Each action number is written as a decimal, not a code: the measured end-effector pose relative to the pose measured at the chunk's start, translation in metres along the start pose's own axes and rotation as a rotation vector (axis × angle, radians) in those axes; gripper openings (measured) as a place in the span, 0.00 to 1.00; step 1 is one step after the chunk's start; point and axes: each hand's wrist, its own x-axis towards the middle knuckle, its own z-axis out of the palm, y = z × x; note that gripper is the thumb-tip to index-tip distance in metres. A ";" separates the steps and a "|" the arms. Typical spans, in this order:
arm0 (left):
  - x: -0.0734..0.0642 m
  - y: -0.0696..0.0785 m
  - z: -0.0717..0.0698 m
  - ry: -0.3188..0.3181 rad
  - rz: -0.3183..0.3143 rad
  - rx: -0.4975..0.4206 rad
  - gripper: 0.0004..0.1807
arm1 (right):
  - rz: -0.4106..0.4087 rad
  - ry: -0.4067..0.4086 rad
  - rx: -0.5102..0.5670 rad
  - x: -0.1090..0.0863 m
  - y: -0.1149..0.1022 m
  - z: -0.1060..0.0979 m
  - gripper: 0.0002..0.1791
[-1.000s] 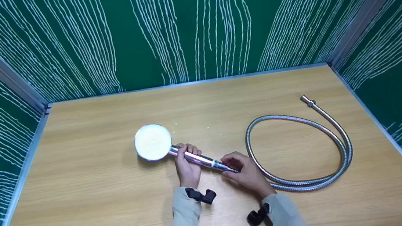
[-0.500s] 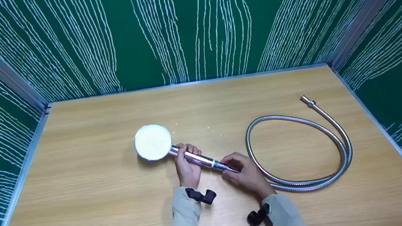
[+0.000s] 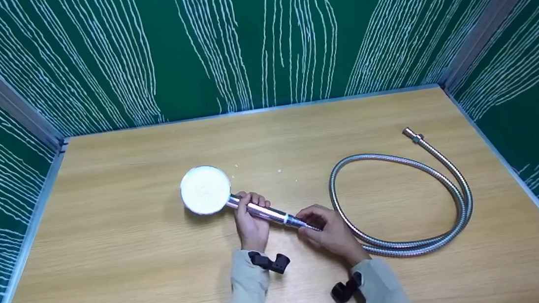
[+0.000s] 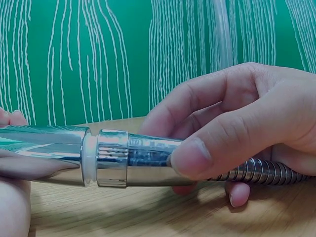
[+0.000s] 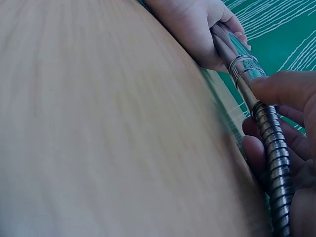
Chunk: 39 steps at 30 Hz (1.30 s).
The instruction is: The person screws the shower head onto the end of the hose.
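My left hand (image 3: 253,225) grips the chrome handle of a shower head (image 3: 205,190), whose round white face is turned up. At the handle's lower end, my right hand (image 3: 334,237) pinches the tapered metal connector (image 4: 148,153) of a hose, thumb on the near side. A white ring (image 4: 90,160) shows between handle and connector in the left wrist view. Out of the connector runs the ribbed metal hose (image 5: 276,153), passing under my right palm. In the right wrist view the left hand (image 5: 197,29) holds the handle beyond the connector.
The hose (image 3: 410,252) lies in a loop on the wooden table (image 3: 129,284) to the right. Its other end fitting (image 3: 412,135) points to the back. Small white crumbs dot the tabletop. Green panels (image 3: 288,36) with white streaks stand around the table.
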 end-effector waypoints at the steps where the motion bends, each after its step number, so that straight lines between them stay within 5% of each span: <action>1: 0.000 0.000 0.000 -0.001 -0.001 -0.002 0.09 | 0.003 -0.002 0.003 0.000 0.000 0.000 0.14; 17: 0.000 -0.001 0.000 0.000 0.005 -0.002 0.09 | -0.021 0.020 0.017 0.006 0.039 0.005 0.13; 29: 0.001 0.000 0.000 0.005 0.007 0.024 0.09 | 0.009 0.022 0.049 0.004 0.023 0.004 0.19; 39: -0.001 0.000 0.001 -0.010 0.005 0.004 0.09 | -0.043 0.010 0.060 0.000 0.002 0.001 0.17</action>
